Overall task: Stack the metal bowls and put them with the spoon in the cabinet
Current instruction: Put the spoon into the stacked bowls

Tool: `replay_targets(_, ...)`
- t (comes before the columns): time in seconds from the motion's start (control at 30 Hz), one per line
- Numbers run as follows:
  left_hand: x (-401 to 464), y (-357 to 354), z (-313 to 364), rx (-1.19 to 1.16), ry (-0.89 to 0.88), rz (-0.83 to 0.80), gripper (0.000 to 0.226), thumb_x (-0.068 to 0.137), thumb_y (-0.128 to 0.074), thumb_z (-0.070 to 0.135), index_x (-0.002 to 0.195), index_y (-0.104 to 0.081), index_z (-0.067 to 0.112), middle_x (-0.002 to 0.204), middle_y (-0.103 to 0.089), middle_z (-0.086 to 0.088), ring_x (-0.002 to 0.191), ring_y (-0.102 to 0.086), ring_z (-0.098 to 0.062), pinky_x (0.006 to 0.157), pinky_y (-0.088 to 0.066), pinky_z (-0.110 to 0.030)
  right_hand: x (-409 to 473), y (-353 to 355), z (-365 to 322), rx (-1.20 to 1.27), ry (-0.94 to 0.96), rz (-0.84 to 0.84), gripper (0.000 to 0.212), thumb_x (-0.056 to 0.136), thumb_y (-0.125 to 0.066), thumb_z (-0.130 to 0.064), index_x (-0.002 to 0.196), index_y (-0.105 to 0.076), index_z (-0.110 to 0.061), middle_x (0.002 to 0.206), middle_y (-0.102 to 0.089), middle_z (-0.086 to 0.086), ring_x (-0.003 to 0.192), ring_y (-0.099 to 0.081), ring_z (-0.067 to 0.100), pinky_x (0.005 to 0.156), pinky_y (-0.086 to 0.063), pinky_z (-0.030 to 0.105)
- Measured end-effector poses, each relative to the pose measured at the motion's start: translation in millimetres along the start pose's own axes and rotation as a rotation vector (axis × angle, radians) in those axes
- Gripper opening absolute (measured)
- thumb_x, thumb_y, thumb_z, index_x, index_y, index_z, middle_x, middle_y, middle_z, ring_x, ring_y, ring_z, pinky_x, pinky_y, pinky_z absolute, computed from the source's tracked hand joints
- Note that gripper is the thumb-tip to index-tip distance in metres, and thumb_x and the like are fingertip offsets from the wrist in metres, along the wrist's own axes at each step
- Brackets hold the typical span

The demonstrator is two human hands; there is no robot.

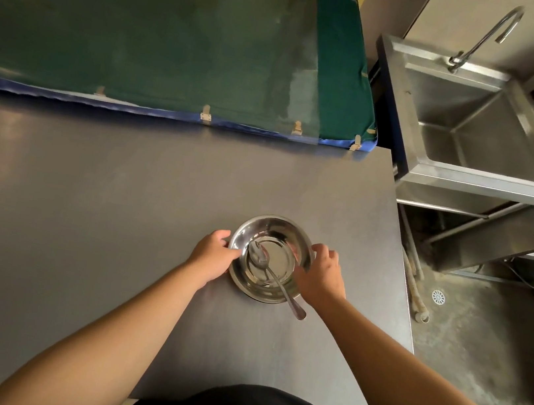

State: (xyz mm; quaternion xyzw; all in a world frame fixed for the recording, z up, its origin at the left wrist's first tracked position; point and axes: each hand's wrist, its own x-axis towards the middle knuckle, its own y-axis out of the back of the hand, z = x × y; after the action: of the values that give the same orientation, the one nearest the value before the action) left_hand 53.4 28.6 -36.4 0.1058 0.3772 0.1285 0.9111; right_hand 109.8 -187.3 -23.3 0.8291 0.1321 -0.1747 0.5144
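A stack of shiny metal bowls (283,236) rests on the grey steel table (120,197), right of centre. A metal spoon (276,281) lies inside the top bowl, its handle sticking out over the near rim toward me. My left hand (212,255) grips the left rim of the stack. My right hand (320,274) grips the right rim. How many bowls are nested is hard to tell. No cabinet is in view.
A green padded mat with a blue edge (180,33) lies along the table's far side. To the right stands a steel sink (477,129) with a curved tap (484,37). The table's right edge drops to a concrete floor with a drain (438,296).
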Motion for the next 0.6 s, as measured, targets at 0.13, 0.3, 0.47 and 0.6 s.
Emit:
replay_targets(0.13,2.0,2.4,9.6,-0.053,0.007,-0.033,0.048,0.089,-0.068,0.023,0.135,-0.057,0.02,0.11,-0.063,0.003,0.102,-0.063,-0.024,0.084,-0.058,-0.039,1.2,0.8,2.6,0.193,-0.182,-0.117,0.065,0.088,-0.064,-0.024,0.147,-0.041,-0.013,0.131,-0.061,0.013,0.109,-0.066,0.033,0.083,-0.057,0.04)
replay_targets(0.3,6.0,3.2,11.4,-0.084,0.019,-0.072,0.026,0.09,-0.066,0.021,0.069,-0.053,0.028,0.077,-0.057,0.004,0.079,-0.057,-0.022,0.075,-0.057,-0.037,-5.8,-6.8,5.7,0.519,-0.325,-0.136,0.061,0.087,-0.068,-0.014,0.144,-0.046,-0.013,0.114,-0.069,0.013,0.091,-0.075,0.03,0.079,-0.065,0.046)
replay_targets(0.47,5.3,13.0,13.1,-0.129,0.034,-0.136,0.022,0.092,-0.064,0.02,0.073,-0.057,0.026,0.076,-0.058,0.005,0.067,-0.055,-0.011,0.064,-0.05,-0.027,-19.0,-13.6,3.6,0.671,-0.402,-0.104,0.061,0.085,-0.071,-0.008,0.142,-0.049,-0.014,0.113,-0.069,0.015,0.092,-0.075,0.033,0.074,-0.066,0.044)
replay_targets(0.6,0.9,20.8,12.8,-0.12,0.029,-0.165,0.018,0.093,-0.063,0.021,0.076,-0.06,0.027,0.078,-0.059,0.008,0.069,-0.055,-0.006,0.065,-0.05,-0.027,-35.8,-16.9,3.5,0.766,-0.438,-0.097,0.059,0.086,-0.071,-0.009,0.141,-0.05,-0.014,0.111,-0.07,0.016,0.094,-0.075,0.035,0.069,-0.066,0.041)
